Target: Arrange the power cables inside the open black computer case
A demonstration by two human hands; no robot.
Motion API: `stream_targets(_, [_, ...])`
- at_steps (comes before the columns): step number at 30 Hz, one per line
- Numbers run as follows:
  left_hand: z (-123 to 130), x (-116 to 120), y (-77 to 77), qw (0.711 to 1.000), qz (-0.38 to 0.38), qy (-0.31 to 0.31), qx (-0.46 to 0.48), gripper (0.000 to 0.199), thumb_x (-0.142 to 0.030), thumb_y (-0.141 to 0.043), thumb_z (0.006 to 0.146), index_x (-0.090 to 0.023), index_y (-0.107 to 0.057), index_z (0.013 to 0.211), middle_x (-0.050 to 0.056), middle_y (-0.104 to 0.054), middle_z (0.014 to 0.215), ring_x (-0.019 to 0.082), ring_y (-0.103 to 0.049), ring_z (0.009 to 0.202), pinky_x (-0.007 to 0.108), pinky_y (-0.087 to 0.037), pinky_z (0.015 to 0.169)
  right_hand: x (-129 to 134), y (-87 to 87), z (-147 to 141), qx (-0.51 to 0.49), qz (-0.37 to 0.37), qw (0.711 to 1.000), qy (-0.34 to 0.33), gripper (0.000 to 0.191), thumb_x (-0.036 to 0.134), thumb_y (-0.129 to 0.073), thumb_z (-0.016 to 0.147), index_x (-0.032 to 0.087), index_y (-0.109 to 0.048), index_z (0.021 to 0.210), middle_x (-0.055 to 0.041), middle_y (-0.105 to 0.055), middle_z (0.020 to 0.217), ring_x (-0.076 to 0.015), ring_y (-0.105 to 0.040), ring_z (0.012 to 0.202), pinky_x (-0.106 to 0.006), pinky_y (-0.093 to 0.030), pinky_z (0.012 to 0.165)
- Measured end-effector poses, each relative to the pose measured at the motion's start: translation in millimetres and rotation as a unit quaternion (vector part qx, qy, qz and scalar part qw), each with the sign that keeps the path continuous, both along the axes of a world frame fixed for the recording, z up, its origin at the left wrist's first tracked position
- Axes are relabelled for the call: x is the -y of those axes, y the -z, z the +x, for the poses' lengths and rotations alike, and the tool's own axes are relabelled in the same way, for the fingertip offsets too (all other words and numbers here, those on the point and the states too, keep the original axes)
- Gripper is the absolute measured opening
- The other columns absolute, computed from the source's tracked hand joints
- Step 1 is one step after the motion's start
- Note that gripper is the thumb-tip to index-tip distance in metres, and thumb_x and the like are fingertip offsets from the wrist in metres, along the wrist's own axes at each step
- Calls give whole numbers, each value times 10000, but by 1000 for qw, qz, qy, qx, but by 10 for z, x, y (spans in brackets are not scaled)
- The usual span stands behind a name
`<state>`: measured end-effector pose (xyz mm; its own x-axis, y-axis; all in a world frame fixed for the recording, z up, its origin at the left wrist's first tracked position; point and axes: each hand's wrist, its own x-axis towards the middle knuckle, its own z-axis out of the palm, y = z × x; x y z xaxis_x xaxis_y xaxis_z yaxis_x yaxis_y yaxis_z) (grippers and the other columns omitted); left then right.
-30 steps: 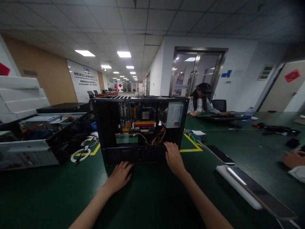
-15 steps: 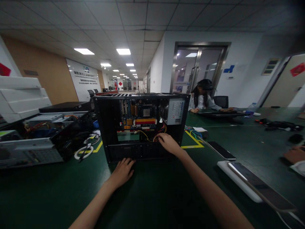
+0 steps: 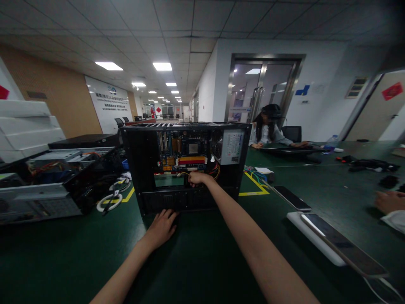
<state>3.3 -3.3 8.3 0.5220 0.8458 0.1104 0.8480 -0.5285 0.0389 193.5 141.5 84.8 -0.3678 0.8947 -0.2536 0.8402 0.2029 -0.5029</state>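
Observation:
An open black computer case (image 3: 164, 202) stands upright on the green table, its inside facing me. A motherboard (image 3: 182, 147) sits in its upper part, with a silver power supply (image 3: 230, 146) at the top right. My left hand (image 3: 162, 228) rests on the table against the case's lower front edge, fingers spread and holding nothing. Inside the lower opening, my right hand (image 3: 196, 178) has its fingers curled beside the thin coloured cables (image 3: 216, 172); what lies between them is too small to make out.
Another opened computer case (image 3: 47, 198) lies at the left near a white cable coil (image 3: 109, 202). Phones (image 3: 343, 242) and a white power bank (image 3: 311, 236) lie at the right. A person (image 3: 267, 126) sits behind; another person's hand (image 3: 389, 202) is at the far right.
My right hand has moved left inside the case, from the cable bundle at the right toward the middle. My left hand stays at the case's lower edge.

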Motion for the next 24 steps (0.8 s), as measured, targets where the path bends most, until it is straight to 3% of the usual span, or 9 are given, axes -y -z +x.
stream_targets(6, [-8,-10,21,1000,-8,-3,-5,414,-246,-386,770,-251,-346,1182,55,-415,1146,220,-366,1056,380,-310,871,-133,99,-65,20,-85,996,18,131,188,-445,732,124,-555,701,-26,-597,642,-74,-500,439,-200,-409,449])
stream_targets(16, [-1,17,3,1000,5,5,0,415,-240,-389,768,-243,-344,1180,54,-417,1142,221,-368,1045,368,-324,852,-148,182,-88,127,-47,988,-74,282,193,-508,632,115,-582,893,-94,-605,927,-171,-595,692,-267,-470,578])
stream_targets(24, [8,12,-18,1000,-1,2,-8,403,-233,-390,768,-247,-360,1170,54,-424,1136,219,-381,1039,364,-330,849,-102,185,-79,106,-92,986,-86,237,189,-511,638,90,-603,832,-92,-630,777,-168,-601,627,-264,-473,563])
